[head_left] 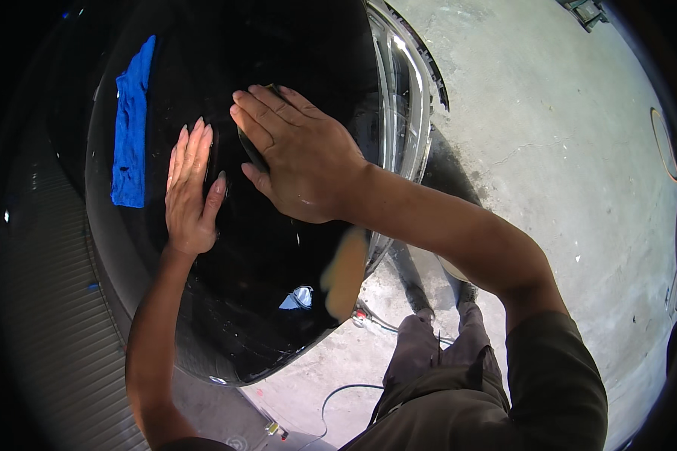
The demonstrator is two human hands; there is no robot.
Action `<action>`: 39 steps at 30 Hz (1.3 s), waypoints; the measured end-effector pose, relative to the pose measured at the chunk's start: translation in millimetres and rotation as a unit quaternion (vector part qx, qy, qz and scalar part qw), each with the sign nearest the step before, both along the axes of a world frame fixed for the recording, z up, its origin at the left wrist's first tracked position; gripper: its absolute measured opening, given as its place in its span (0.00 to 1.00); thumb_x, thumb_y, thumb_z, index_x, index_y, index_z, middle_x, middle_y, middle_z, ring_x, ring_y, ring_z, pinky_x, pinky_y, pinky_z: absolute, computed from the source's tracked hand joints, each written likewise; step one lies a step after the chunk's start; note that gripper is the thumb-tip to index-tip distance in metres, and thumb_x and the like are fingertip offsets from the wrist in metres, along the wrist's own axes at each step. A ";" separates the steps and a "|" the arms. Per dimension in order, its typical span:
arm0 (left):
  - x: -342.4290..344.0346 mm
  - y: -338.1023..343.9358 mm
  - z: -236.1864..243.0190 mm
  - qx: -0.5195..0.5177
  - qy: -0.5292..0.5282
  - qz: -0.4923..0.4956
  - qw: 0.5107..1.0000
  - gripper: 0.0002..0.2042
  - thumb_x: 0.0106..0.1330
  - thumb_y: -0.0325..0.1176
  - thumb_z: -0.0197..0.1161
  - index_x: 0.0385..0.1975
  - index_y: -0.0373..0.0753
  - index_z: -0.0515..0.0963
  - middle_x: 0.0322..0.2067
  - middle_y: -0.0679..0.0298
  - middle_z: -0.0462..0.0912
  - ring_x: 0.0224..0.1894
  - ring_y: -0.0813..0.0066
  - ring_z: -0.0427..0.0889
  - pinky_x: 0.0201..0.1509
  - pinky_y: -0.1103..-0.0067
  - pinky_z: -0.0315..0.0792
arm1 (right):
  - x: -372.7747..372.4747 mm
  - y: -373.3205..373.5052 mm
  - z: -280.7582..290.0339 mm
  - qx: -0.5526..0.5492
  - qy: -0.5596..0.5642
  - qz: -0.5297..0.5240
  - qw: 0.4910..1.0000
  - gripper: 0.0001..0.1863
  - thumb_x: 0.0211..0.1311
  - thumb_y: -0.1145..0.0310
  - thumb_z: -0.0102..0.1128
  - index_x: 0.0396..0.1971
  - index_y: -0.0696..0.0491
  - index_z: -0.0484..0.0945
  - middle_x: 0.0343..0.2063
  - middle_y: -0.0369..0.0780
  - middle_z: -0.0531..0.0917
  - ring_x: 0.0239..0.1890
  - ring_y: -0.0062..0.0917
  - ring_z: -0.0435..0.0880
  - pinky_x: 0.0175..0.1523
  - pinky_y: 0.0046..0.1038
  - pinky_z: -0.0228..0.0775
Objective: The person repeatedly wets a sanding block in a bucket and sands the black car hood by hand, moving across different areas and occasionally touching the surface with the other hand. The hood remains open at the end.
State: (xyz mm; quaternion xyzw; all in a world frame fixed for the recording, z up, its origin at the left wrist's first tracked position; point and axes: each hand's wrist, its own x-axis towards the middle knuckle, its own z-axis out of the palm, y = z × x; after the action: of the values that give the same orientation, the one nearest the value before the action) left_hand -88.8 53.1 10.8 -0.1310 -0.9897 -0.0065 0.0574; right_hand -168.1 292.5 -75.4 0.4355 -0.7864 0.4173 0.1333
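Observation:
A glossy black car panel [263, 301], shaped like a bonnet, lies under both hands, with water drops on it. My right hand [308, 150] presses down on a thin dark pad [253, 152]; its edge shows between the thumb and fingers, and most of it is hidden under the palm. To the left of it, my left hand [192, 188] rests flat on the wet panel, its fingers stretched out and nothing visible in it. A folded blue cloth [132, 128] lies farther left on the panel, apart from both hands.
A clear headlight [402, 98] borders the panel's right edge. Near the front corner is a tan patch [346, 278], perhaps a reflection. A thin hose [327, 406] runs over the grey concrete floor [534, 128] by my legs. Ridged shutter-like slats [53, 301] show at left.

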 end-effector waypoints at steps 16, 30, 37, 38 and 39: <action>-1.1 1.3 -0.1 -0.016 0.000 0.000 1.000 0.33 0.83 0.54 0.39 0.81 0.40 0.56 0.80 0.54 0.58 0.84 0.50 0.48 0.86 0.53 0.39 | 35.1 56.0 -52.2 0.031 -0.071 -0.021 0.997 0.40 0.79 0.50 0.49 0.80 0.58 0.52 0.81 0.46 0.54 0.84 0.36 0.50 0.86 0.44 0.41; 0.0 -2.5 -4.1 -0.012 0.014 0.011 1.000 0.36 0.82 0.60 0.38 0.80 0.41 0.58 0.81 0.58 0.58 0.84 0.53 0.48 0.86 0.54 0.41 | 34.5 69.9 -41.6 -0.009 -0.133 -0.047 0.990 0.43 0.73 0.54 0.57 0.80 0.58 0.53 0.80 0.50 0.55 0.83 0.44 0.50 0.84 0.51 0.44; 0.9 1.1 -1.4 -0.020 0.006 0.021 1.000 0.36 0.82 0.60 0.38 0.80 0.41 0.58 0.81 0.58 0.58 0.84 0.52 0.48 0.86 0.54 0.43 | 12.5 32.7 -41.5 0.004 -0.061 -0.064 0.996 0.39 0.77 0.54 0.52 0.79 0.58 0.54 0.80 0.49 0.57 0.83 0.43 0.52 0.84 0.49 0.46; 1.8 1.2 -0.7 -0.015 0.006 0.023 1.000 0.36 0.82 0.60 0.38 0.80 0.42 0.57 0.80 0.58 0.58 0.84 0.51 0.49 0.86 0.54 0.43 | 9.9 32.2 -42.8 0.013 -0.044 -0.060 0.997 0.39 0.77 0.54 0.52 0.79 0.59 0.54 0.80 0.49 0.57 0.83 0.41 0.52 0.84 0.46 0.44; 1.4 1.7 -0.8 -0.019 0.004 0.025 1.000 0.36 0.82 0.59 0.39 0.81 0.42 0.57 0.80 0.58 0.58 0.84 0.51 0.49 0.86 0.54 0.43 | 6.7 31.9 -41.6 0.008 -0.014 -0.070 0.997 0.40 0.77 0.54 0.52 0.79 0.59 0.54 0.80 0.48 0.57 0.83 0.39 0.52 0.85 0.44 0.43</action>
State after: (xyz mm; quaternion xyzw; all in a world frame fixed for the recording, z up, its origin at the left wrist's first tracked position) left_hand -87.4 54.8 10.0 -0.1074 -0.9923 0.0140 0.0595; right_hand -161.4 324.3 -117.0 0.3749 -0.8198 0.4069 0.1478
